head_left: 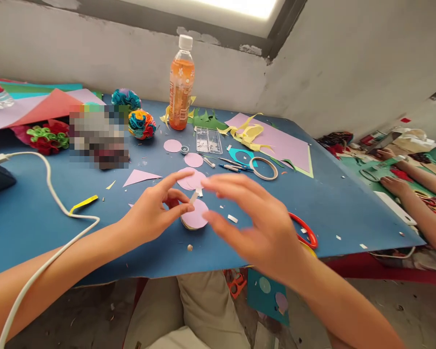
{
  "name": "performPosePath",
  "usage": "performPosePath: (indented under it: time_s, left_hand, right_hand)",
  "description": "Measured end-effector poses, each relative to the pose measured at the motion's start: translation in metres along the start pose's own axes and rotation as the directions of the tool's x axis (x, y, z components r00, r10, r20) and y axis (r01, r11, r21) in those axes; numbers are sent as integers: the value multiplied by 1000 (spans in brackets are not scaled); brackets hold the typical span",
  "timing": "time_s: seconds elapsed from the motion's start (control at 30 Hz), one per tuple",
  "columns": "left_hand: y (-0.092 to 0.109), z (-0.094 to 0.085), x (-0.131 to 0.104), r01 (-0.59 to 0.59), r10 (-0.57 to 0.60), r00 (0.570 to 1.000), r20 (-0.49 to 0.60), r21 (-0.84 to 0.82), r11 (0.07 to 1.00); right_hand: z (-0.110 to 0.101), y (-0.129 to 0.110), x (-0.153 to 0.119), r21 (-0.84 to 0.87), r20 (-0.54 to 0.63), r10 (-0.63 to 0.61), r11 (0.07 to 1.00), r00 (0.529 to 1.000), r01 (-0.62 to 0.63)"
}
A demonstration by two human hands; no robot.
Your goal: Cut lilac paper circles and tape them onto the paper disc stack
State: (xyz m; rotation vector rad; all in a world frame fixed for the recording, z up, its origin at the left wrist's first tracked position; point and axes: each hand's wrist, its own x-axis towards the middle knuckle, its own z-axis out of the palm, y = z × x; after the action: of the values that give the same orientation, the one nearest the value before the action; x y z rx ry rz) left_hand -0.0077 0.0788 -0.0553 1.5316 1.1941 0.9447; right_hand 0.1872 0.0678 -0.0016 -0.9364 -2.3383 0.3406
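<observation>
Between the thumb and fingers of my left hand (156, 208) is a small white strip (194, 197). It is held just above a stack of pink paper circles (195, 215) near the table's front edge. My right hand (257, 220), slightly blurred, hovers to the right of the stack with thumb and fingers apart and nothing between them. More pink circles (189, 179) lie just behind the stack, with a small white piece beside them. A red scissor handle (310, 231) is partly hidden behind my right hand.
On the blue table (152, 257) stand an orange drink bottle (181, 92) and paper flowers (141, 124). A tape roll (263, 168), pens (234, 167) and paper scraps lie behind my hands. A white cable (49, 184) crosses my left forearm. Another person's hands (397, 186) are at the right.
</observation>
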Motion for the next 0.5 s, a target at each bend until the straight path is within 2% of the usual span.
performPosePath:
  time_s: [0.07, 0.2, 0.3, 0.43, 0.5]
  left_hand:
    - [1, 1, -1, 5, -5, 1000, 9, 24, 1000]
    - [0, 2, -1, 8, -9, 1000, 21, 60, 998]
    - [-4, 2, 0, -7, 4, 999, 41, 73, 997]
    - [-3, 2, 0, 28, -32, 998, 50, 67, 997]
    - [2, -1, 1, 97, -95, 994, 61, -25, 995]
  right_hand:
    - [6, 13, 18, 96, -10, 54, 994, 998, -53]
    - [12, 29, 33, 281, 161, 122, 945, 979, -164]
    - [12, 32, 34, 356, 226, 185, 898, 956, -258]
    - [14, 36, 36, 467, 343, 267, 784, 901, -410]
    - [17, 38, 37, 544, 330, 314, 708, 890, -451]
